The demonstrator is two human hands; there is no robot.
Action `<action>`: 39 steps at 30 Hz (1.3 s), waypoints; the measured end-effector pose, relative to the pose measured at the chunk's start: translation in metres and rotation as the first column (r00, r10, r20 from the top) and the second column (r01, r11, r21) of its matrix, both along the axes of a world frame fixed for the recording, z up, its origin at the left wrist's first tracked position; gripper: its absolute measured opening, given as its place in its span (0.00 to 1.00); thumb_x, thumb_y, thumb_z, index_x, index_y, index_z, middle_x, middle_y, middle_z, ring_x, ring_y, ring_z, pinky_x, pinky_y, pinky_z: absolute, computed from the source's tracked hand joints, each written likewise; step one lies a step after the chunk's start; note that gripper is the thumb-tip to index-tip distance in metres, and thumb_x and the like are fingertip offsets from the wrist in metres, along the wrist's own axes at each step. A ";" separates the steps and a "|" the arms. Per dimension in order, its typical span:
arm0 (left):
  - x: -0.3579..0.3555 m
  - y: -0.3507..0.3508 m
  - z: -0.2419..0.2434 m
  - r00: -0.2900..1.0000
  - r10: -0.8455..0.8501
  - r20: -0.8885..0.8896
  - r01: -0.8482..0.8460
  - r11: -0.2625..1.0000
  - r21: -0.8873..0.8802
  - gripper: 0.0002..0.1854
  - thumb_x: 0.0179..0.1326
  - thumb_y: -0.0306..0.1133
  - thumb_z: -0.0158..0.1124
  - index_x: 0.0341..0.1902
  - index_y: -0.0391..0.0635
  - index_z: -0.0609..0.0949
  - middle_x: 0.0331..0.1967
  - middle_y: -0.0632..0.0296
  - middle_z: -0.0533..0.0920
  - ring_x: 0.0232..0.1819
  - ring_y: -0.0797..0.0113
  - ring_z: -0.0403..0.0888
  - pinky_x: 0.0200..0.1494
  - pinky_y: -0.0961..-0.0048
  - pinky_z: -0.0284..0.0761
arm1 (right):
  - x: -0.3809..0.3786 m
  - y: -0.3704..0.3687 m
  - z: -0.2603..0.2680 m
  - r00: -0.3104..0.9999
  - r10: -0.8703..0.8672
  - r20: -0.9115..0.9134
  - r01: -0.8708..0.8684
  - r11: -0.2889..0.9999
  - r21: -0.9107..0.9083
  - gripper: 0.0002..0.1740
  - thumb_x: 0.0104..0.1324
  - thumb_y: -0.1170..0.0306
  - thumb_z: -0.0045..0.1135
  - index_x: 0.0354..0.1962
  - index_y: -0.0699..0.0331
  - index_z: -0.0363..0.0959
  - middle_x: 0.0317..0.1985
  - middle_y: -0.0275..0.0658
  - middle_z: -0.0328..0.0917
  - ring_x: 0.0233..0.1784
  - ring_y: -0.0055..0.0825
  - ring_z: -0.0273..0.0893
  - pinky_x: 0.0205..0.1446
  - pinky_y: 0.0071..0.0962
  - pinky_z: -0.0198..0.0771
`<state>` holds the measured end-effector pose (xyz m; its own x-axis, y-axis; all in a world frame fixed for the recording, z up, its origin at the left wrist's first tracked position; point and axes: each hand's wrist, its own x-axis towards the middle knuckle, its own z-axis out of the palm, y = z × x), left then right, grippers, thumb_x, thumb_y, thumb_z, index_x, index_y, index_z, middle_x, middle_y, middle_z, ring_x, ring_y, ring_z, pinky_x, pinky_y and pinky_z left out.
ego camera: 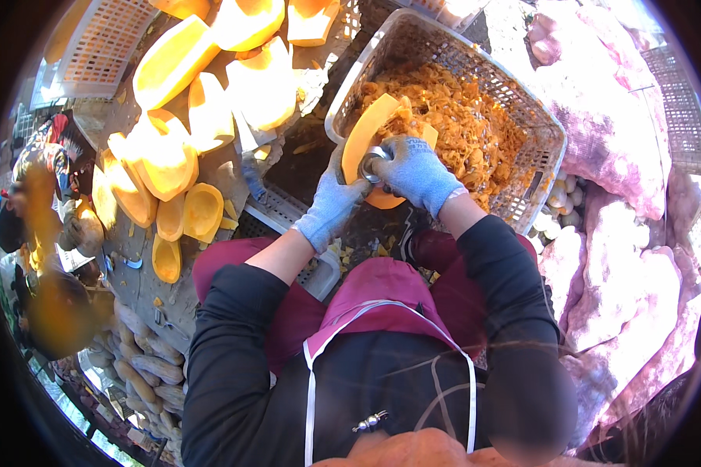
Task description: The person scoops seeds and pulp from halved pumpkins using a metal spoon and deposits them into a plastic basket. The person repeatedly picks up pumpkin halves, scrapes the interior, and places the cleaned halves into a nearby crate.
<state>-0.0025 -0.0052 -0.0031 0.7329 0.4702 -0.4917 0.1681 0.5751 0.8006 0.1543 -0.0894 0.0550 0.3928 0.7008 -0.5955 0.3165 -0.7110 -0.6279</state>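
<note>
My left hand (336, 201), in a light blue-grey knit glove, grips a peeled, curved piece of orange squash (369, 131) near its lower end. In my right hand (417, 169), gloved alike, is a metal ring-shaped scraper (374, 162), held against the inner side of the squash. Both hands are over the near corner of a perforated plastic crate (552, 125). Stringy squash pulp with seeds (461, 117) fills much of it. My fingers hide part of the scraper and of the squash piece.
Peeled squash pieces (163, 157), several hollowed, lie on a board (146, 303) at the left. A knife with a blue-wrapped handle (252, 175) rests at its edge. Mesh sacks (607, 128) crowd the right. Whole squashes (146, 370) are piled lower left. Another person's gloved hand (70, 225) is far left.
</note>
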 end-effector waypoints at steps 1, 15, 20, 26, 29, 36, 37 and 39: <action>-0.001 0.000 -0.002 1.000 0.002 -0.017 -0.002 1.000 -0.011 0.43 0.53 0.14 0.57 0.77 0.40 0.62 0.65 0.55 0.76 0.64 0.64 0.77 0.67 0.69 0.73 | -0.003 -0.001 -0.009 0.997 0.015 0.075 -0.017 0.999 0.028 0.24 0.66 0.57 0.53 0.45 0.70 0.81 0.43 0.60 0.83 0.50 0.57 0.82 0.59 0.49 0.75; -0.002 -0.003 0.016 0.979 -0.116 -0.168 0.149 0.969 0.199 0.45 0.54 0.15 0.55 0.80 0.47 0.61 0.61 0.56 0.78 0.48 0.71 0.81 0.46 0.78 0.78 | 0.028 -0.010 0.007 0.859 0.254 0.444 -0.197 0.965 -0.172 0.18 0.66 0.58 0.54 0.43 0.63 0.82 0.42 0.53 0.85 0.49 0.50 0.84 0.55 0.47 0.77; 0.002 -0.002 0.007 0.972 -0.105 -0.209 0.170 0.931 0.324 0.45 0.54 0.15 0.55 0.80 0.46 0.61 0.62 0.55 0.78 0.48 0.71 0.82 0.47 0.77 0.79 | 0.014 -0.013 0.013 0.860 0.164 0.484 -0.163 0.986 -0.046 0.17 0.66 0.59 0.55 0.42 0.62 0.82 0.39 0.54 0.85 0.47 0.51 0.84 0.54 0.48 0.78; 0.002 -0.006 -0.018 0.957 -0.092 -0.275 0.264 0.670 0.694 0.43 0.54 0.16 0.55 0.79 0.45 0.63 0.62 0.52 0.79 0.50 0.67 0.83 0.50 0.74 0.81 | 0.009 -0.017 -0.001 0.873 0.265 0.410 -0.243 0.964 -0.106 0.18 0.64 0.58 0.57 0.42 0.63 0.80 0.40 0.54 0.84 0.48 0.54 0.82 0.54 0.49 0.76; 0.007 -0.004 -0.015 0.944 -0.074 -0.320 0.263 0.755 0.601 0.43 0.54 0.18 0.57 0.78 0.44 0.64 0.61 0.50 0.79 0.50 0.65 0.84 0.51 0.72 0.81 | 0.037 -0.030 0.001 0.869 0.182 0.460 -0.134 0.982 -0.134 0.18 0.64 0.57 0.57 0.43 0.61 0.81 0.41 0.53 0.84 0.47 0.52 0.83 0.53 0.49 0.76; 0.026 0.006 0.009 0.924 -0.139 -0.357 0.288 0.867 0.407 0.44 0.53 0.27 0.63 0.78 0.48 0.63 0.51 0.40 0.83 0.48 0.51 0.87 0.52 0.62 0.82 | 0.048 -0.040 0.016 0.847 0.045 0.530 -0.054 0.999 0.002 0.19 0.70 0.54 0.55 0.40 0.61 0.80 0.39 0.53 0.84 0.47 0.52 0.83 0.52 0.49 0.75; 0.026 0.007 0.009 0.930 -0.135 -0.342 0.277 0.870 0.408 0.44 0.53 0.27 0.63 0.78 0.47 0.63 0.50 0.41 0.84 0.46 0.53 0.88 0.51 0.63 0.82 | 0.041 -0.041 0.019 0.862 0.057 0.504 -0.082 0.996 0.026 0.18 0.70 0.54 0.55 0.40 0.61 0.80 0.39 0.52 0.83 0.47 0.52 0.83 0.52 0.49 0.76; 0.028 0.007 0.010 0.943 -0.133 -0.306 0.258 0.873 0.413 0.45 0.54 0.27 0.63 0.79 0.47 0.62 0.48 0.43 0.85 0.41 0.57 0.89 0.47 0.65 0.83 | 0.012 -0.032 0.014 0.857 0.226 0.462 -0.295 0.952 0.081 0.16 0.69 0.56 0.57 0.42 0.59 0.81 0.39 0.51 0.83 0.47 0.51 0.83 0.52 0.48 0.77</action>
<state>0.0252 0.0018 0.0069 0.7076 0.5433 -0.4518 0.4766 0.1051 0.8728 0.1659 -0.1217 0.0688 0.3815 0.8784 -0.2877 0.7458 -0.4764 -0.4657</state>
